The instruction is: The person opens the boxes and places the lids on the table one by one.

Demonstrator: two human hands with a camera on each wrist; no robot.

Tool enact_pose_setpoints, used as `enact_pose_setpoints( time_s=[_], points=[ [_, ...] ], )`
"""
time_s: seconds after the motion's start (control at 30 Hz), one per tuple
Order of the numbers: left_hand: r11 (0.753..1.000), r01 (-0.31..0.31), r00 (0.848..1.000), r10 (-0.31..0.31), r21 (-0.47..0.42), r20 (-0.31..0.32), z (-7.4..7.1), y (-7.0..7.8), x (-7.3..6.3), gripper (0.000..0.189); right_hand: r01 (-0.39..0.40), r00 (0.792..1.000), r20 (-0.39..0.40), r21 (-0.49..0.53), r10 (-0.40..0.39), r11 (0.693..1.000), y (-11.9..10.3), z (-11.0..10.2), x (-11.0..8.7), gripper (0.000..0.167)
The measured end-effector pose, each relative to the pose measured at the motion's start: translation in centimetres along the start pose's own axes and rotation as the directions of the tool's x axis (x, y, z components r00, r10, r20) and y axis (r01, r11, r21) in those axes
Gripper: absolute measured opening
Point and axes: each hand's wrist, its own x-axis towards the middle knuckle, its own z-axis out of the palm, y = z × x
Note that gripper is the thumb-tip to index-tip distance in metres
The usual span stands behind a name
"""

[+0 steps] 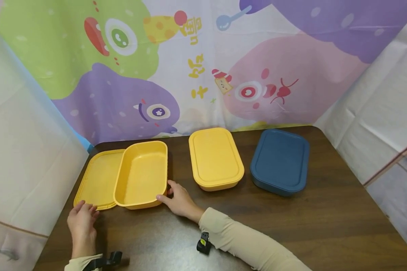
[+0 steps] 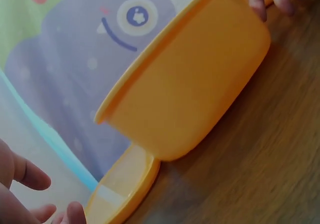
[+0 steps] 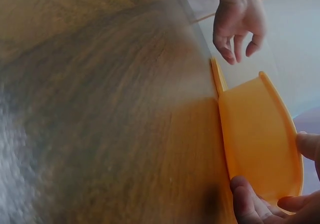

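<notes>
An uncovered yellow food container [image 1: 143, 177] sits at the left of the table, its near left side over a yellow lid [image 1: 101, 177] that lies with its rim up. My right hand [image 1: 179, 200] grips the container's near right corner, thumb on the rim and fingers against the outer wall. In the right wrist view those fingers [image 3: 245, 199] are seen low on the container's side. My left hand [image 1: 82, 222] hovers by the lid's near left corner, fingers loosely bent and holding nothing. The left wrist view shows a gap between its fingers [image 2: 32, 176] and the container wall.
A second yellow container with its lid on [image 1: 217, 158] stands at the middle back. To its right is a lidded dark blue container [image 1: 280, 161]. A printed cartoon curtain [image 1: 203, 113] hangs right behind the wooden table [image 1: 325, 210].
</notes>
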Motion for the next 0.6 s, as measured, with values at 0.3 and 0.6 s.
enact_pose_setpoints(
  time_s=[0.3,0.6],
  points=[
    [0.980,-0.173,0.985,0.170,0.096,0.033,1.3,0.3,-1.6,0.047,0.014,1.000,-0.010,-0.027,-0.014,1.000,-0.1,-0.6,-0.4,0.063],
    [0.940,-0.276,0.961,0.274,0.200,0.037,3.2,0.3,-2.3,0.043,0.078,0.997,0.013,-0.076,-0.077,0.994,-0.4,-2.3,-0.8,0.054]
  ],
)
